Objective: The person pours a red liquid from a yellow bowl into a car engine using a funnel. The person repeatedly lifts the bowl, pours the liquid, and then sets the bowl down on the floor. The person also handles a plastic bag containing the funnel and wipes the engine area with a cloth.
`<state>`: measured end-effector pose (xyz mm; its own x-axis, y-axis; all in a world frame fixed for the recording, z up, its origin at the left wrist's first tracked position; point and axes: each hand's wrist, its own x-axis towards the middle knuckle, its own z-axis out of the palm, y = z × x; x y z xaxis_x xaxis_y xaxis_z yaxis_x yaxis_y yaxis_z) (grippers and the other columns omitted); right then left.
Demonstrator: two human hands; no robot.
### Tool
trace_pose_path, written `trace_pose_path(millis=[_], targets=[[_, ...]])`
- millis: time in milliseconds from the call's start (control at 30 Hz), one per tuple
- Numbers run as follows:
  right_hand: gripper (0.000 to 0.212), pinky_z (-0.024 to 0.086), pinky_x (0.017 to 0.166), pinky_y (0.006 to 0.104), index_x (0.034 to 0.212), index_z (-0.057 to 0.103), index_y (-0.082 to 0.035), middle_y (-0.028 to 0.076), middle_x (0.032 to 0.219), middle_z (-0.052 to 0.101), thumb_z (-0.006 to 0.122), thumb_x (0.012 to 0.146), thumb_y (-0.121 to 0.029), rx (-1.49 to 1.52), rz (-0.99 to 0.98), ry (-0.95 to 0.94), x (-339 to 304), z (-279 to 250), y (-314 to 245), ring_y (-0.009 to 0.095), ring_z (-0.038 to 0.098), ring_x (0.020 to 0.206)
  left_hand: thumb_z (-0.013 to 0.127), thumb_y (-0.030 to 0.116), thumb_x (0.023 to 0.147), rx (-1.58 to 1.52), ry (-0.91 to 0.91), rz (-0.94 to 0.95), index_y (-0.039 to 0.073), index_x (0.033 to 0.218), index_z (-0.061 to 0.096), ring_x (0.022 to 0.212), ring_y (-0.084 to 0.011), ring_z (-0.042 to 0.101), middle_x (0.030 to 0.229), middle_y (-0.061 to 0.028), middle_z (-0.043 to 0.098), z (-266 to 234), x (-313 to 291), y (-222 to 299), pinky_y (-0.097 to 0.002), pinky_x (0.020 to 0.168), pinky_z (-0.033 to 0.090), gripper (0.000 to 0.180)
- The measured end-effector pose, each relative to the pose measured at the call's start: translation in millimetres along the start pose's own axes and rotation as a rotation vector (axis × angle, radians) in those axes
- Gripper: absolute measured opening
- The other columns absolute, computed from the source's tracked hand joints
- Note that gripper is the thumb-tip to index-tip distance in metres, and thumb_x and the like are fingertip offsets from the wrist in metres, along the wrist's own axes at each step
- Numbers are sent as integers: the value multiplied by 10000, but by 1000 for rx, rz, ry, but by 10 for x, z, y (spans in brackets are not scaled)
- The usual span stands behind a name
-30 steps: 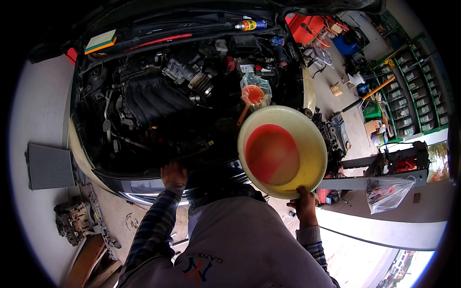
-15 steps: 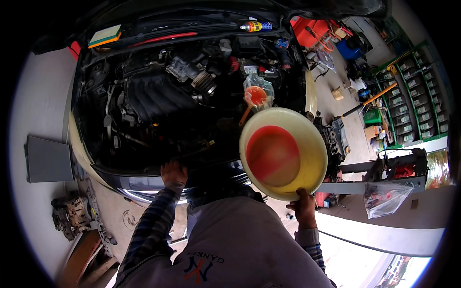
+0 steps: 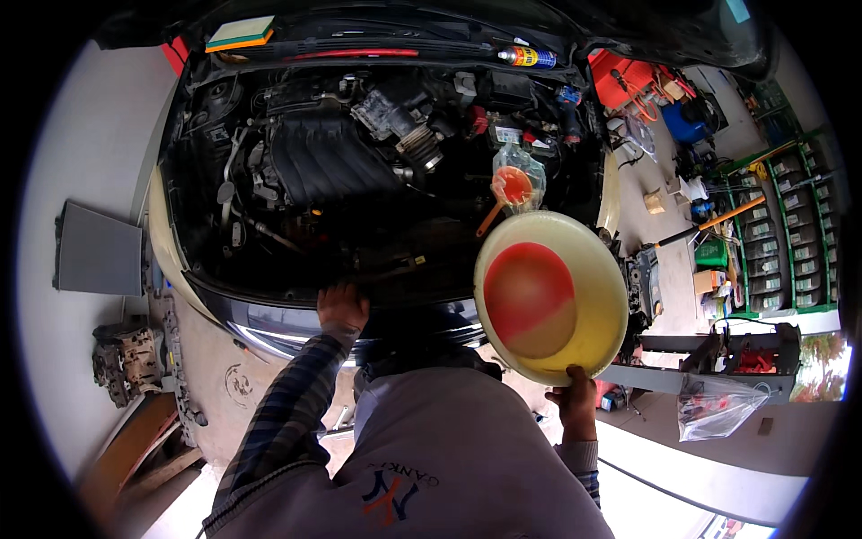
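A pale yellow basin (image 3: pixel 608 296) is tilted over the front right corner of an engine bay, held at its near rim by my right hand (image 3: pixel 575 401). A round area, pinkish red and brownish, shows inside it; whether this is liquid or the basin's bottom I cannot tell. My left hand (image 3: pixel 343 307) rests on the front edge of the car, fingers laid over it and holding nothing. Just beyond the basin sits an orange scoop-like or funnel-like thing (image 3: pixel 514 186) with a handle, partly wrapped in clear plastic (image 3: pixel 533 172).
A black ribbed engine cover (image 3: pixel 328 160) fills the bay's middle. An air filter (image 3: pixel 241 34) and a spray can (image 3: pixel 528 57) lie at the back. Green-framed shelves (image 3: pixel 772 234) and an orange-handled tool (image 3: pixel 709 222) stand right; a grey panel (image 3: pixel 99 248) leans left.
The whole view has shifted, so the car and both hands appear farther right. My right hand still grips the basin, and my left hand stays on the car's front edge.
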<state>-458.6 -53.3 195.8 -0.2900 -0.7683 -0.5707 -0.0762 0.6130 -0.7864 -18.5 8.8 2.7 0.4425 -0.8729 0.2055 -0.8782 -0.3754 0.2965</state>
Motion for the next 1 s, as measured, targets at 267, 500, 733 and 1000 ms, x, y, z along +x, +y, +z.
trace_pose_path(millis=[267,500,733,1000], targets=[[222,448,469,276,911,550,-18,90,661,562,485,953,-226,-72,-40,-27,-29,36,22,159,547,532,581,285,778,-80,14,-18,61,898,653,901,-338,606,925,-131,656,-129,8,28,-482,870,456,265],[238,430,459,273,859,551,-33,77,607,526,492,939,-250,66,75,-30,34,8,-2,177,546,522,574,268,777,-82,6,-14,61,911,663,898,-328,609,913,-126,658,-138,38,60,-458,864,457,263],[363,570,512,333,1028,592,42,122,654,558,538,907,-296,35,83,-51,122,-109,48,206,585,543,577,258,780,-65,16,-14,63,890,663,884,-324,615,903,-127,658,-111,41,63,-443,855,460,240],[358,574,507,328,1019,591,41,122,664,568,531,920,-298,-2,5,-35,24,-24,48,195,583,531,587,239,776,-72,67,15,66,851,647,859,-324,608,876,-122,647,-119,27,43,-449,826,457,198]])
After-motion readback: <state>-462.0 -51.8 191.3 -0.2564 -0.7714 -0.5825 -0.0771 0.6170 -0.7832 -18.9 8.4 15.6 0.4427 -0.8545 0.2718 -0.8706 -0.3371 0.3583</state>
